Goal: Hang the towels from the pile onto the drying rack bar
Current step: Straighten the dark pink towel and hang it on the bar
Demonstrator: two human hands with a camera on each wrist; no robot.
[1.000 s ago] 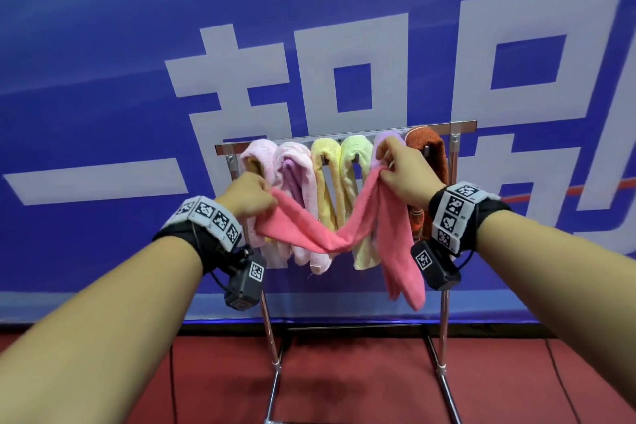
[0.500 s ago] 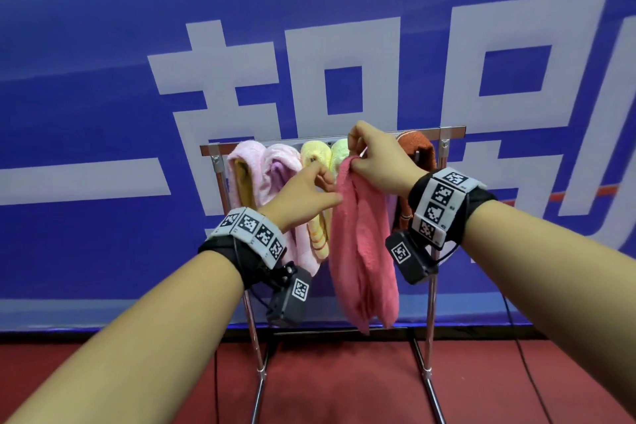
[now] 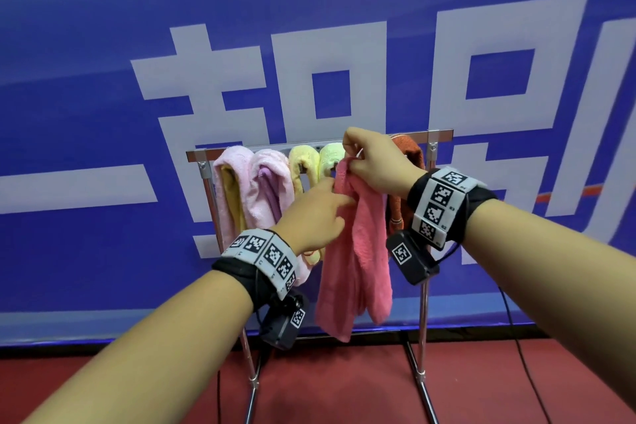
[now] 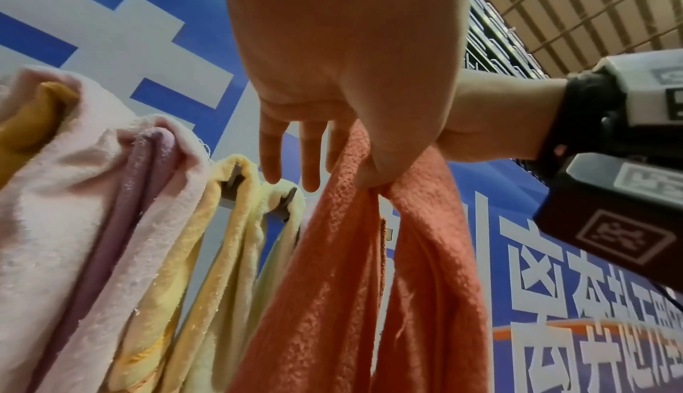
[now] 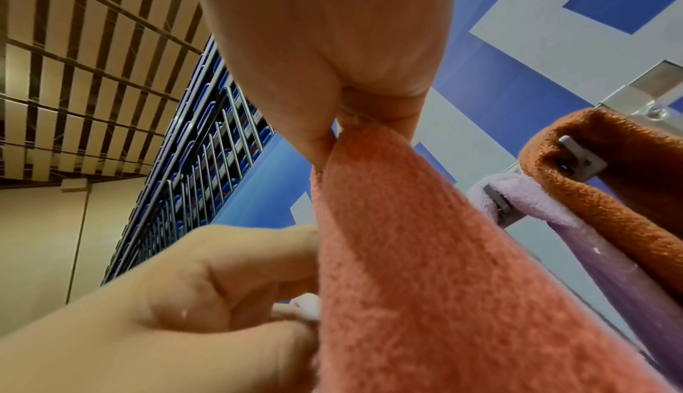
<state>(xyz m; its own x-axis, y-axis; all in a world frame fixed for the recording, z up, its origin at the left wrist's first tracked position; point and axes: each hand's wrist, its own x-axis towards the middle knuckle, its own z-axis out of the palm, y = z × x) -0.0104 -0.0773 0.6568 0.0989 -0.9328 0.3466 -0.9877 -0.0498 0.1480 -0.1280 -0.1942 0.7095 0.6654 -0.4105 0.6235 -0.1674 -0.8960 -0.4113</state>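
The right hand (image 3: 375,162) pinches the top of the pink towel (image 3: 358,251) near the rack bar (image 3: 275,147); the left hand (image 3: 316,217) pinches it lower.

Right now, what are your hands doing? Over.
Right hand pinches coral-pink towel top by rack bar. Left hand grips it lower. Not yet draped. Bar crowded with hung towels.

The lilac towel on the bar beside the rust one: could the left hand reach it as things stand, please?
Probably not directly: the pink towel, pinched by the right hand and the left hand, hangs in front of the lilac towel.
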